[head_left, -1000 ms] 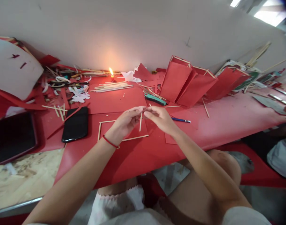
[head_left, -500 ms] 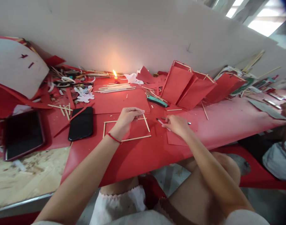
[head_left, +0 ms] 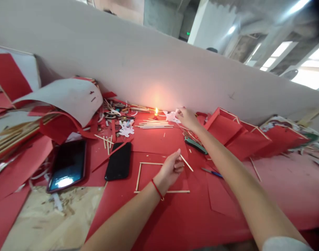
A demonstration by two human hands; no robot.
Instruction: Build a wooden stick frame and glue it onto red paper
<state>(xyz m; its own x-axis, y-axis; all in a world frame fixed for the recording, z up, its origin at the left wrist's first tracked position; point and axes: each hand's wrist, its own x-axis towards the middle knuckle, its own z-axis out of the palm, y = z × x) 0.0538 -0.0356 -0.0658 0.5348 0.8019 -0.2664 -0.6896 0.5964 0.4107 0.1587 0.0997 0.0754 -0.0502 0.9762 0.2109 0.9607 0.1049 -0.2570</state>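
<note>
My left hand [head_left: 172,169] pinches one end of a thin wooden stick [head_left: 187,163], which slants down to the right. Below that hand lies a rectangular frame of wooden sticks [head_left: 138,177] on the red table [head_left: 159,216]; the hand hides part of it. My right hand [head_left: 187,118] reaches to the back, right of a lit candle [head_left: 156,112], beside a crumpled white paper [head_left: 171,116]. Its fingers are pinched together, and what they hold cannot be made out. Several loose wooden sticks [head_left: 155,124] lie in front of the candle.
Left are two phones [head_left: 119,161] [head_left: 67,165] and a heap of paper scraps [head_left: 126,129]. A green utility knife [head_left: 196,144] and a blue slender tool [head_left: 212,172] lie under my right forearm. Red paper boxes with stick rims [head_left: 229,129] stand at the right against the wall [head_left: 122,69].
My right hand has moved from the table's middle to the back near the candle. My left hand has lifted its stick off the frame's right side. The view has shifted left and up.
</note>
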